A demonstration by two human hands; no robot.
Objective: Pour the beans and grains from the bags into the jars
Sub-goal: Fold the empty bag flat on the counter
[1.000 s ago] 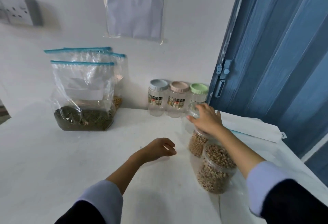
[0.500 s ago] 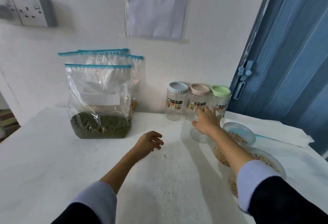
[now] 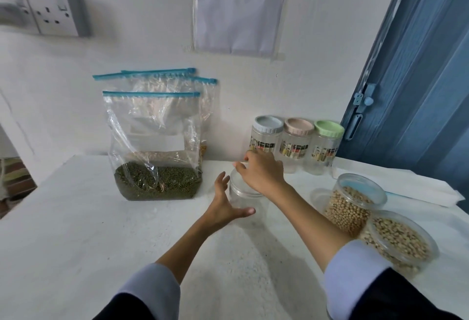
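An empty clear jar (image 3: pixel 245 201) stands on the white table (image 3: pixel 76 231), in front of the lidded jars. My right hand (image 3: pixel 264 174) grips its top from above, fingers curled over the rim. My left hand (image 3: pixel 224 204) is spread beside the jar's left wall, its thumb against the front. A zip bag of green beans (image 3: pixel 157 184) stands upright to the left, with two more bags (image 3: pixel 203 106) behind it. At the right stand an open jar of pale round beans (image 3: pixel 351 209) and a jar of speckled beans (image 3: pixel 402 242).
Three small lidded jars, grey (image 3: pixel 267 133), pink (image 3: pixel 297 137) and green (image 3: pixel 326 142), line the wall. A folded white sheet (image 3: pixel 406 187) lies at the back right by a blue door (image 3: pixel 418 78). A wall socket (image 3: pixel 55 14) sits at the upper left.
My right hand has brought the empty jar leftward from the filled jars to the table's middle. My left hand has opened and moved up against the jar.
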